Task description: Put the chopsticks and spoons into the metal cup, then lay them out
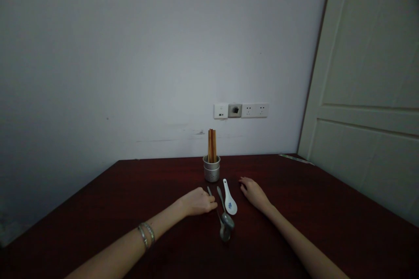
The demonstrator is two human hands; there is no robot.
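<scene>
My left hand (199, 201), with bracelets on its wrist, is closed around the middle of a metal spoon (224, 233). The spoon's handle tip shows above the fingers and its bowl points toward me. Beside it lies a second metal spoon (228, 221), its bowl close to or overlapping the first. A white soup spoon (231, 206) with a blue mark rests to the right of both. To the right of the white spoon, my right hand (254, 192) lies on the table with fingers loosely stretched, holding nothing.
Behind the spoons stands a metal holder (211, 171) with several wooden chopsticks (212, 146) upright in it. The dark red table (157, 176) meets a white wall bearing sockets (255, 110). A pale door (366, 96) is on the right.
</scene>
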